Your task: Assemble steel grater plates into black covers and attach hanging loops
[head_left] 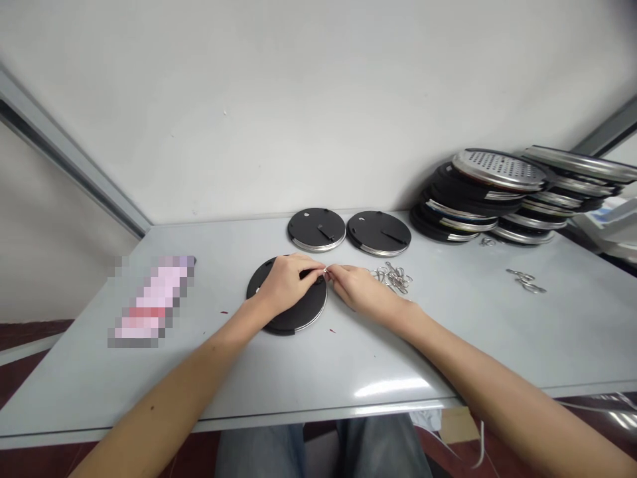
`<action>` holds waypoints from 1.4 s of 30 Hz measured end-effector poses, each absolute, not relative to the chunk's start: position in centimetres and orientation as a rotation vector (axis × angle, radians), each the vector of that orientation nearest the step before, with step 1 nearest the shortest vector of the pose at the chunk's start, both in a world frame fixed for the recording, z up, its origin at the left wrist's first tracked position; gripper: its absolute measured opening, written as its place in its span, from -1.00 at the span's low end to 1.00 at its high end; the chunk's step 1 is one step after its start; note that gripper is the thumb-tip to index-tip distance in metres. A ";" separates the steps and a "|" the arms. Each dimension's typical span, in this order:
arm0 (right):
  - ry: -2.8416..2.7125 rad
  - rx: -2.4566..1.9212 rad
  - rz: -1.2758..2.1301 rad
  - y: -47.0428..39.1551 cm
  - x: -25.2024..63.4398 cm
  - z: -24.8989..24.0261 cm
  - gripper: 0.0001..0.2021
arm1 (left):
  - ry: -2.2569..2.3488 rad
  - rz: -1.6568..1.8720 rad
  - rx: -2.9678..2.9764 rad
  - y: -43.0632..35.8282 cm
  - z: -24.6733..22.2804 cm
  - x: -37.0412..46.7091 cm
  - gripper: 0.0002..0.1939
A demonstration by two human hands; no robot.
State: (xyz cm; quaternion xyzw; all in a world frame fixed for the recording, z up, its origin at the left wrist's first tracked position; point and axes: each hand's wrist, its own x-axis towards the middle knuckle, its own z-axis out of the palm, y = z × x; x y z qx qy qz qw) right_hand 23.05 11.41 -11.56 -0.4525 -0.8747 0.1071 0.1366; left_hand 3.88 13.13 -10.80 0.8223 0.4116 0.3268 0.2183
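Note:
A round black disc with a silvery edge [298, 312] lies on the grey table in front of me. Over its right part, my left hand [288, 282] is closed in a pinch. My right hand [351, 285], also pinching, meets it at the disc's right edge. Between the fingertips of both hands is a small shiny piece, too small to make out. Just right of my right hand lies a pile of metal rings or clips [395, 277]. Two similar black discs [316, 229] [379, 234] lie side by side behind, near the wall.
Stacked round discs [450, 222] stand at the back right, one with a perforated metal face [500, 168] on top. Loose metal clips [526, 280] lie on the right of the table [318, 385]. A blurred pink item [154, 299] lies at the left.

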 end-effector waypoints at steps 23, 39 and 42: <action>-2.438 -1.161 0.189 11.2 22.7 -12.0 -0.76 | 1.176 0.705 2.265 13.4 -10.0 4.5 -0.69; -2.424 -1.234 0.168 11.1 22.1 -12.5 -0.86 | 1.163 0.589 2.449 13.4 -10.5 4.5 -0.72; -2.424 -1.272 0.137 11.2 22.1 -12.5 -0.87 | 1.175 0.576 2.458 13.5 -10.2 4.5 -0.70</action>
